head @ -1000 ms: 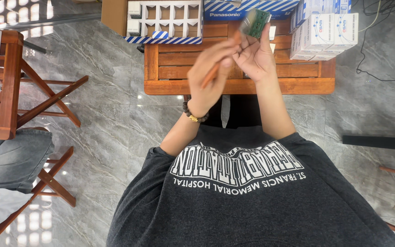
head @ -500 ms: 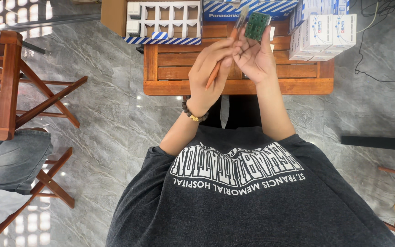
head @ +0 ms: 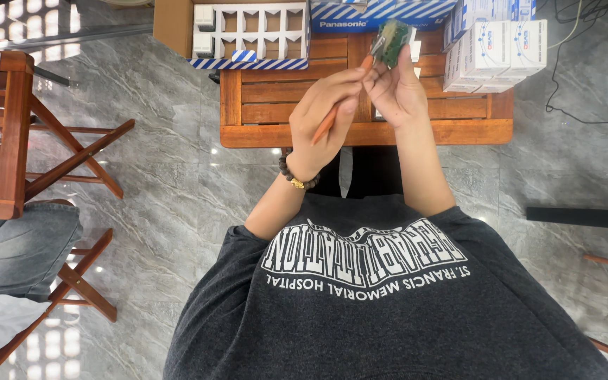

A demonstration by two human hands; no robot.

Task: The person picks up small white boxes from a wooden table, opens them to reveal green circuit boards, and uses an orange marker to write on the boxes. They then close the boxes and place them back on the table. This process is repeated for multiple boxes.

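Compared with a second ago your hands have barely shifted, just dropped a touch lower over the slatted wooden table [head: 262, 134]. Your left hand [head: 328, 112] is curled around the slim orange-handled tool [head: 339, 109], tip up against the small green circuit board [head: 393, 35] that your right hand [head: 395, 88] pinches by its lower edge, raised above the table's far side. I'd brace the wrists together and keep the tip light so it doesn't skid. White cartons [head: 494, 49] sit off right.
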